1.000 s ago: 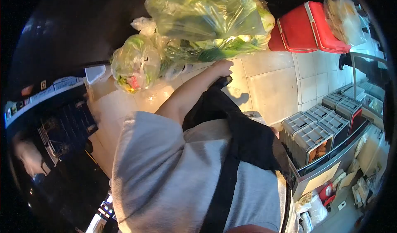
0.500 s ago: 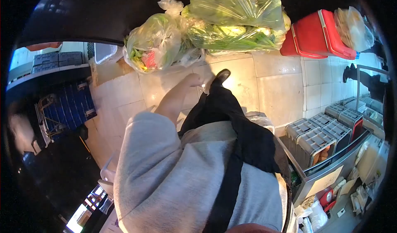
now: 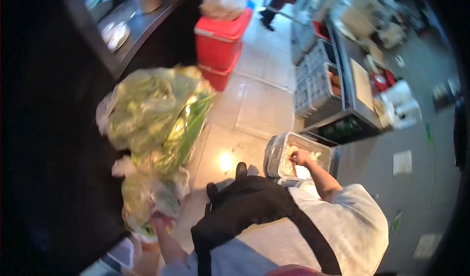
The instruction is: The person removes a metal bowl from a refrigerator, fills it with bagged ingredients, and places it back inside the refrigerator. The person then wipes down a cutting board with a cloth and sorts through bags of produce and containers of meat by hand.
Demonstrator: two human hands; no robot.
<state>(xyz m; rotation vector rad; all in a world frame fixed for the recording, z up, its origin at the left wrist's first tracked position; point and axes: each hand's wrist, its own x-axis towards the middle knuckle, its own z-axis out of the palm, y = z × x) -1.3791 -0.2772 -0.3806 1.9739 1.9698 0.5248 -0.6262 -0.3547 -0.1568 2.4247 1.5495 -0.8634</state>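
My left hand (image 3: pixel 157 218) is at the lower end of a clear plastic bag of vegetables (image 3: pixel 139 192), overlapping a red patch on it; its fingers are blurred. Over on the right, my right hand (image 3: pixel 300 157) reaches into a pale rectangular tub (image 3: pixel 275 161), fingers drawn together over the whitish contents. I cannot tell what, if anything, they hold. A larger bag of leafy greens (image 3: pixel 142 112) lies beyond the first bag, long green leaves showing along its right side.
Red lidded boxes (image 3: pixel 220 43) stand stacked ahead, a filled plastic bag (image 3: pixel 224 0) on top. Grey crates (image 3: pixel 313 87) sit on a metal-edged unit to the right, near a red scale (image 3: pixel 382 81). Tiled floor (image 3: pixel 240 114) runs between. Another person's dark-clothed leg (image 3: pixel 281 6) shows far ahead.
My view has swung to the right, so the bags now lie on my left. My left hand has come to the vegetable bag, and my right hand appears in the tub.
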